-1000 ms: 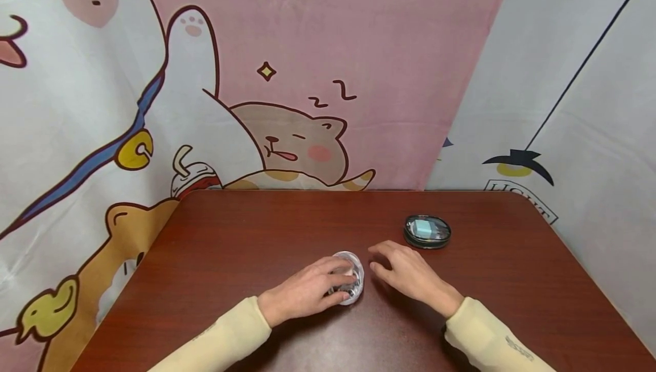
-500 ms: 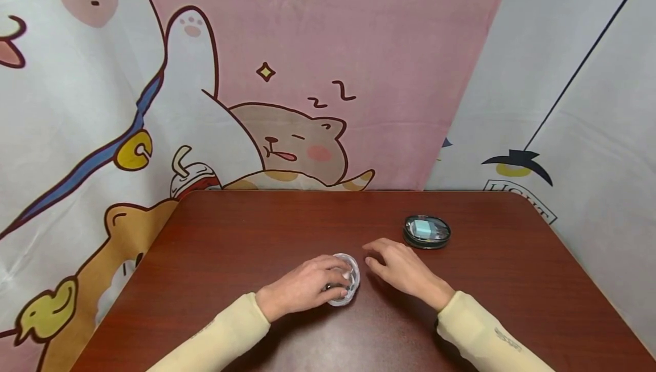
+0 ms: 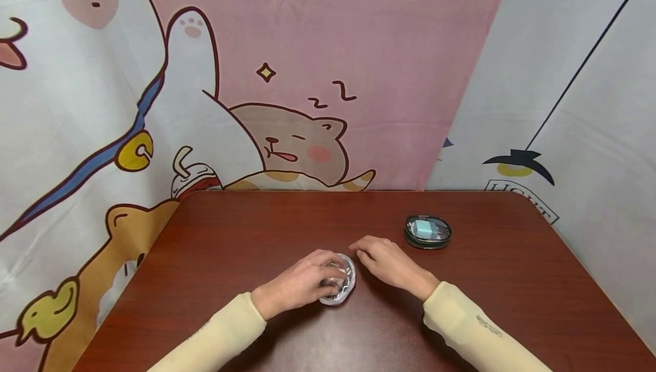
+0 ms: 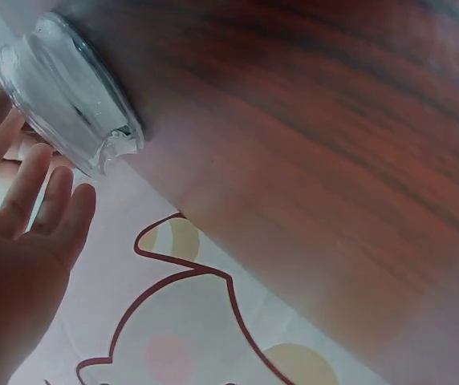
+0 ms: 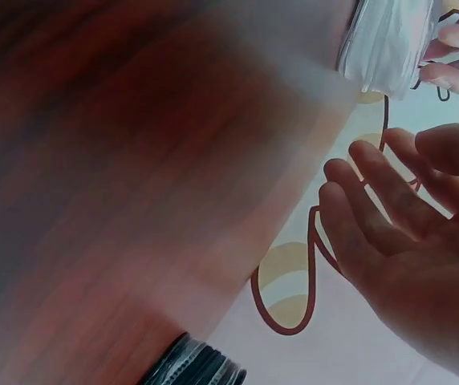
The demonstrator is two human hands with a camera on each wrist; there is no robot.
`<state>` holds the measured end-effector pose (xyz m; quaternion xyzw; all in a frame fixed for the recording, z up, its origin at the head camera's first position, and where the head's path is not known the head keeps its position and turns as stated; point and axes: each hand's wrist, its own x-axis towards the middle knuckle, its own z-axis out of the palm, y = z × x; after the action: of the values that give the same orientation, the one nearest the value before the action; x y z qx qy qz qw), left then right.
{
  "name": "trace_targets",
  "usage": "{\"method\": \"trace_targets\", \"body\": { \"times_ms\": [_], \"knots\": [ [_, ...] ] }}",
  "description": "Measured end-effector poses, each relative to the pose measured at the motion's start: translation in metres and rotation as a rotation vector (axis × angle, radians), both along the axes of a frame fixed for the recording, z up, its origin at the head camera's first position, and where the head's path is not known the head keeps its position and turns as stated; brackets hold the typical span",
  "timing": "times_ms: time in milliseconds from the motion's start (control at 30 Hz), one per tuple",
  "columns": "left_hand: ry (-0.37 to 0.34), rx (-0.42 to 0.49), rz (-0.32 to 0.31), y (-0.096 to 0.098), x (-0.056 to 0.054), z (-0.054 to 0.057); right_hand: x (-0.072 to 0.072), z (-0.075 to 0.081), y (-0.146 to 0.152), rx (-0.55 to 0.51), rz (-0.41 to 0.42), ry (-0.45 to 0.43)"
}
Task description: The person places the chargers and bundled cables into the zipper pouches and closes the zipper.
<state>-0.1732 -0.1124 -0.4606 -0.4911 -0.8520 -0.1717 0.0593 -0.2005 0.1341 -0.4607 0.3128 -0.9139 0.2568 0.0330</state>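
Observation:
A clear, round, shallow container [image 3: 349,281] sits in front of the middle of the table, with crinkled, shiny parts showing between the fingers. My left hand [image 3: 299,282] lies over its top with loosely bent, spread fingers, and the fingertips come right at the container [image 4: 73,96] in the left wrist view. Part of the container is hidden under that hand. To its right hovers my right hand [image 3: 392,264], fingers relaxed and pointing at the container, a small gap away, with nothing held. The right wrist view shows that hand [image 5: 406,216] with its palm bare.
A small black zipped pouch [image 3: 427,241] with a clear top and a light blue item inside stands behind and to the right of my right hand. The dark red-brown table [image 3: 256,224] ends at a wall cloth [image 3: 400,76] with cartoon animals.
The clear container has shifted a little left together with my left hand. My right hand has moved left too, towards the container. The pouch has stayed put.

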Motion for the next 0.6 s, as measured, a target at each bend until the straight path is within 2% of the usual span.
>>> {"method": "trace_targets", "body": {
  "times_ms": [100, 333, 600],
  "knots": [
    [0.056, -0.027, 0.006, 0.0001, 0.0035, -0.0006, -0.0025, -0.0004, -0.0047, 0.007, 0.023, 0.002],
    [0.058, -0.061, -0.003, 0.0025, 0.0087, 0.0018, -0.0046, -0.0013, -0.0079, 0.016, 0.021, -0.003],
    [0.024, -0.114, -0.113, -0.0014, 0.0017, 0.0041, -0.0051, -0.0023, -0.0061, 0.001, 0.065, -0.016]
  ]
}}
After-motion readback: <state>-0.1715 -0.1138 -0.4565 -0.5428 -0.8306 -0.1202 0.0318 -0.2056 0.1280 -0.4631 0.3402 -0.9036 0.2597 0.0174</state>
